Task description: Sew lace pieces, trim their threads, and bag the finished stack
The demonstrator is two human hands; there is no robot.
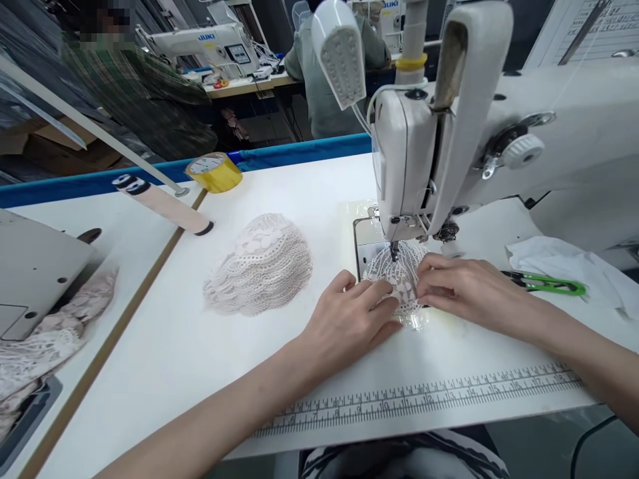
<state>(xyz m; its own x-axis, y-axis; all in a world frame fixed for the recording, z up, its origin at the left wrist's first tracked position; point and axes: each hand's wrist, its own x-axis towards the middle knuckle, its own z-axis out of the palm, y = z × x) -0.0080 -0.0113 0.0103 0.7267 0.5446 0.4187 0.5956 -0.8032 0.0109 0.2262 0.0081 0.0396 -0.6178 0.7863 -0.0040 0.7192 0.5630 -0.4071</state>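
Note:
A small white lace piece (399,269) lies under the presser foot (394,251) of a white sewing machine (449,133). My left hand (349,319) presses on the lace's left and near side, fingers flat. On its right side my right hand (464,289) pinches the lace edge with fingertips close to the needle. A stack of similar lace pieces (262,266) rests on the white table (164,346) to the left of my hands.
Green-handled snips (549,285) lie on white cloth (574,266) at the right. A roll of yellow tape (214,171) and a pink tube (164,205) sit at the back left. A printed ruler (424,398) runs along the front edge. Other people sit at machines behind.

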